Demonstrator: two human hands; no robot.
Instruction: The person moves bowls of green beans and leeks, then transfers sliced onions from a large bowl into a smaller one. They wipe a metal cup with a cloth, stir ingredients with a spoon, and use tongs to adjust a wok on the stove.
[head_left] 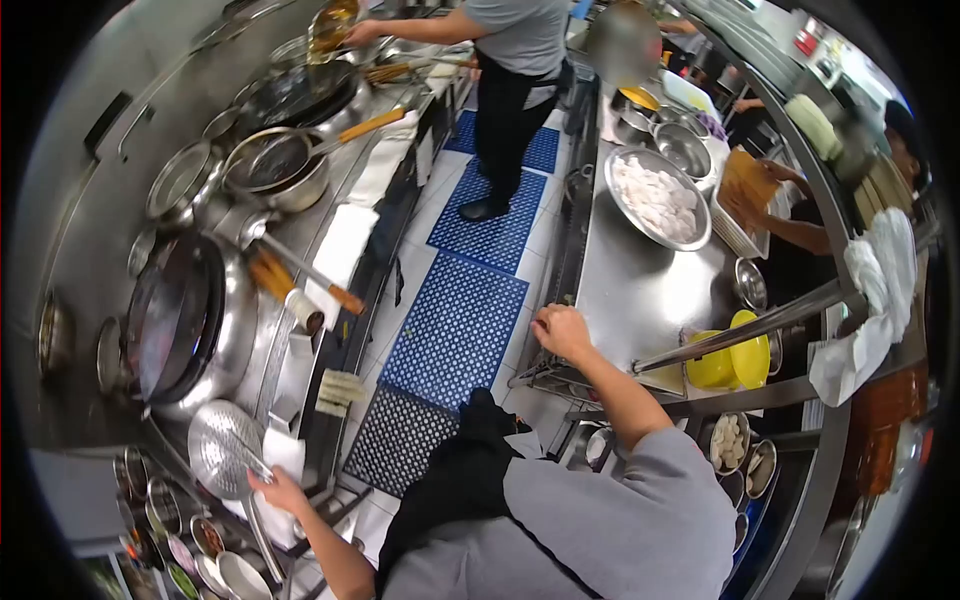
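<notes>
At the lower left, my left hand (279, 491) has its fingers closed at a thin metal handle by the rim of a perforated skimmer (222, 448). The skimmer's round bowl lies beside the front of a wok (180, 315). A second long metal handle (264, 540) slants down past my wrist. My right hand (563, 331) hangs over the floor beside the near edge of the steel worktable (630, 295). Its fingers are curled in, with nothing visible in them.
A steel bowl (697, 238) of pale pieces and a yellow container (710, 362) stand on the worktable. Left, the stove holds a strainer over a pot (290, 185). Blue mats (455, 315) line the aisle, where a co-worker (515, 50) stands. Another person's hands (770, 205) work at right.
</notes>
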